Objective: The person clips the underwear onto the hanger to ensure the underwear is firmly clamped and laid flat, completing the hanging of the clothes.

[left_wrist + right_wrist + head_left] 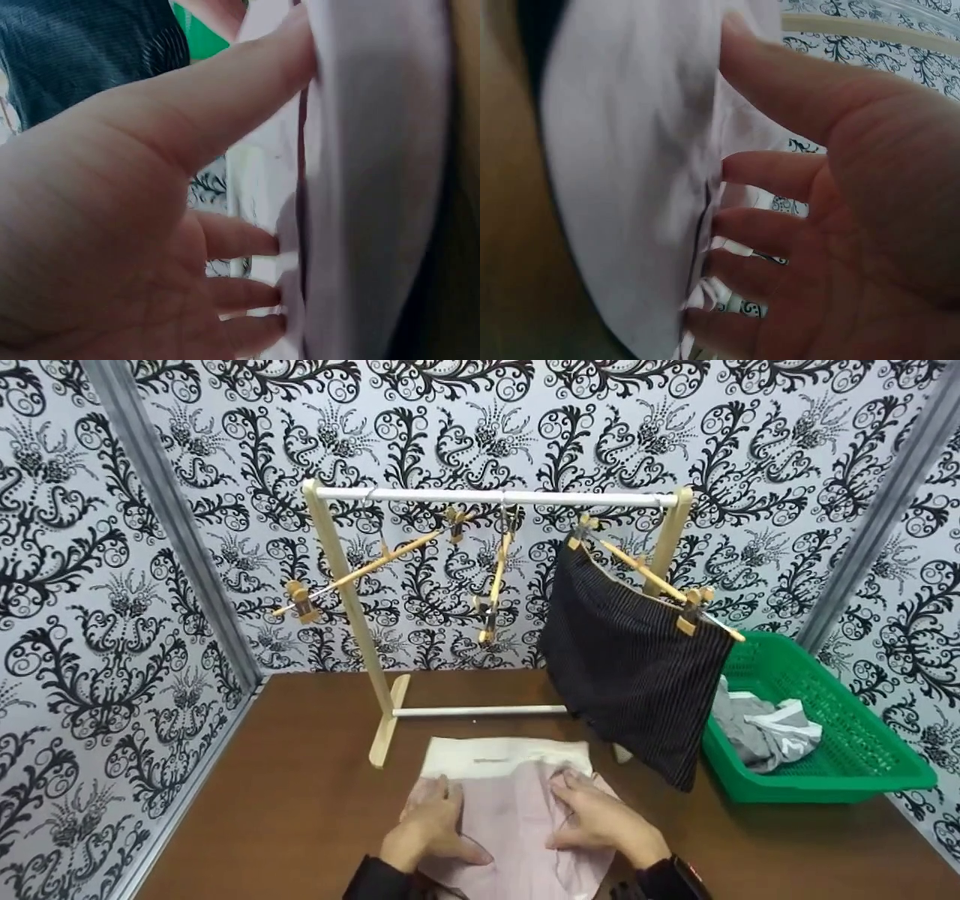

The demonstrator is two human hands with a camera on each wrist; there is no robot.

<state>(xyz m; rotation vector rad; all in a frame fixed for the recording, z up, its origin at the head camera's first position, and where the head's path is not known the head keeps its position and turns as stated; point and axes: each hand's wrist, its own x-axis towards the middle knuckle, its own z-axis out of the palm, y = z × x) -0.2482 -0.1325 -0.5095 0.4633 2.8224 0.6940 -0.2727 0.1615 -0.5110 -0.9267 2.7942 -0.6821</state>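
A pale pink garment [506,825] with a wide cream waistband [480,757] lies flat on the brown table, waistband toward the rack. My left hand [429,829] rests on its left side, fingers spread and thumb pointing inward. On the right side, my right hand [604,819] touches the cloth with spread fingers, where the fabric is rumpled. In the left wrist view, the thumb and fingertips meet the pink cloth [375,150] along a fold. The right wrist view has fairly straight fingers against the cloth's edge [630,165].
Behind the garment stands a wooden rack with a white rail [450,496]. Two bare clip hangers [390,556] [499,570] hang there, and a third carries a black striped garment [630,660]. A green basket [862,735] with grey and white cloth [765,731] sits right.
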